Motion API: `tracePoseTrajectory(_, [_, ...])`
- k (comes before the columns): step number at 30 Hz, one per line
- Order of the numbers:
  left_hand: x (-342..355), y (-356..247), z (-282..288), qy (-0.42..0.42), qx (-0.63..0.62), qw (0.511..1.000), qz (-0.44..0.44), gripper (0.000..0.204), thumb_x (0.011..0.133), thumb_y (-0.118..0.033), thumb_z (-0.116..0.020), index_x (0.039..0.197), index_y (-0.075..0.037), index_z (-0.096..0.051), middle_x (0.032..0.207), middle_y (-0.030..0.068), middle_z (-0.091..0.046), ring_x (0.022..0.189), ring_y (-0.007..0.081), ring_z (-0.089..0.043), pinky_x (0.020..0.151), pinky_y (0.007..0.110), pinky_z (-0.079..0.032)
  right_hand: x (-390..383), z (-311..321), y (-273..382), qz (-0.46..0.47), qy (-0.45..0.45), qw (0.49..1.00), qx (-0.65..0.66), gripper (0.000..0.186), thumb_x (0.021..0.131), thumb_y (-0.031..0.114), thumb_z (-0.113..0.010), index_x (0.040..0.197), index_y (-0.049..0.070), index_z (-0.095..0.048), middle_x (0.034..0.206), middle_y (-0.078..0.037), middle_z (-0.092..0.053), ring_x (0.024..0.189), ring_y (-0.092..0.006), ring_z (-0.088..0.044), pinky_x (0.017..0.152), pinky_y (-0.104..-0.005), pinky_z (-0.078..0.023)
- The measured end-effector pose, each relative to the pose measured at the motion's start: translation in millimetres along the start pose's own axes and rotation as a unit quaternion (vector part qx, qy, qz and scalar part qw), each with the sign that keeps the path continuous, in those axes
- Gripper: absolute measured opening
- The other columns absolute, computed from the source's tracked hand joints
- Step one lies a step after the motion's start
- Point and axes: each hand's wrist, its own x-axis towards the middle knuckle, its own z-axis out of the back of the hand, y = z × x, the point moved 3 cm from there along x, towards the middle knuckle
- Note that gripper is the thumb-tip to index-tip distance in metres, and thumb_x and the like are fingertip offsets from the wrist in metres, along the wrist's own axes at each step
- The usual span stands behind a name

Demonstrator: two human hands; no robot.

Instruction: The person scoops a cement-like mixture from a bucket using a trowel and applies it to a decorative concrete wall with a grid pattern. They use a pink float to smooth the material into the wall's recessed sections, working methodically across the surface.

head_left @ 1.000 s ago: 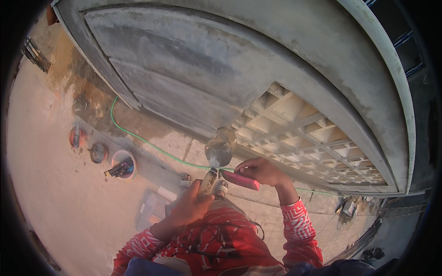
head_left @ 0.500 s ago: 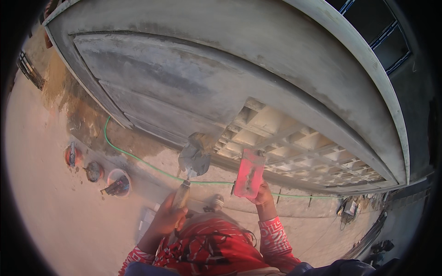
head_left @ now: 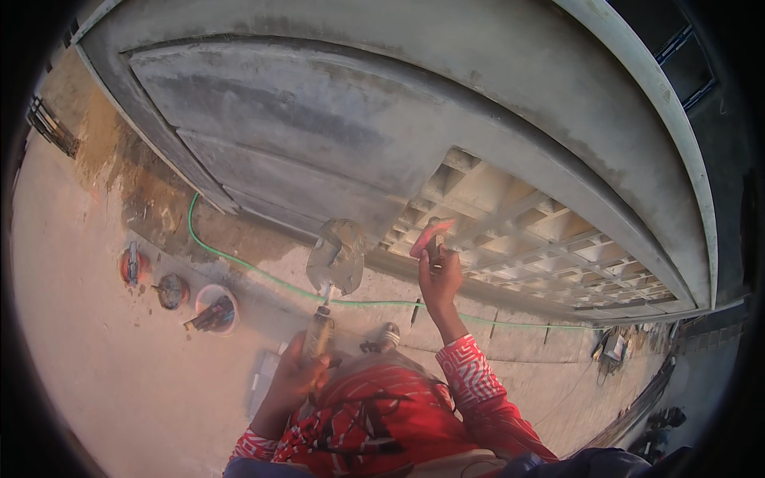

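Note:
My left hand (head_left: 299, 362) grips the wooden handle (head_left: 321, 334) of a trowel, whose broad metal blade (head_left: 327, 267) carries grey-brown mortar. My right hand (head_left: 438, 279) holds a pink float (head_left: 424, 236) by its dark handle, raised in front of a pale recessed lattice (head_left: 550, 247) in the wall. The float is tilted nearly edge-on; whether it touches the lattice I cannot tell. Left of the lattice is a smooth grey panel (head_left: 271, 119) with grooved borders, under a curved-looking grey ledge (head_left: 494, 52).
On the ground at the left stand an orange container (head_left: 127, 267), a dark pot (head_left: 170, 293) and a pale bucket (head_left: 223, 307) with tools. A green hose (head_left: 263, 271) runs along the wall's foot. Dark bars (head_left: 52, 127) lie at the far left, clutter (head_left: 613, 349) at the right.
My right hand with the float has risen from beside the trowel handle to the lattice, the float turning from face-on to nearly edge-on. The trowel has shifted left.

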Motion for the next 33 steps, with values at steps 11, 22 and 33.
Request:
tracePoseTrajectory(11, [-10.3, -12.2, 34.1, -0.027, 0.02, 0.999, 0.004, 0.032, 0.09, -0.014, -0.065, 0.116, -0.006, -0.047, 0.087, 0.0052, -0.056, 0.055, 0.0107, -0.052, 0.042, 0.026, -0.042, 28.0, -52.3, 10.4, -0.001, -0.022, 0.997, -0.068, 0.03, 0.088, 0.02, -0.074, 0.105, 0.002, -0.058, 0.097, -0.021, -0.063, 0.081, -0.0409, -0.066, 0.07, -0.0489, -0.052])
tracePoseTrajectory(22, [-8.6, -20.3, 51.0, -0.001, 0.009, 1.0, -0.001, 0.038, 0.098, -0.011, -0.061, 0.132, -0.004, -0.045, 0.086, 0.0023, -0.057, 0.06, 0.0087, -0.054, 0.051, 0.024, -0.044, 27.6, -64.4, -3.0, -0.023, -0.01, 0.997, -0.073, 0.032, 0.089, 0.023, -0.072, 0.11, 0.003, -0.059, 0.102, -0.023, -0.062, 0.084, -0.0452, -0.066, 0.068, -0.0523, -0.053])
tracePoseTrajectory(33, [-0.9, -19.9, 53.3, -0.006, 0.017, 1.0, 0.005, 0.027, 0.093, -0.009, -0.062, 0.115, -0.007, -0.046, 0.086, 0.0053, -0.055, 0.054, 0.0109, -0.051, 0.042, 0.027, -0.042, 30.7, -71.3, 0.0, -0.064, 0.006, 0.992, -0.105, 0.031, 0.088, 0.021, -0.072, 0.11, 0.005, -0.057, 0.098, -0.022, -0.062, 0.08, -0.046, -0.065, 0.066, -0.0541, -0.052])
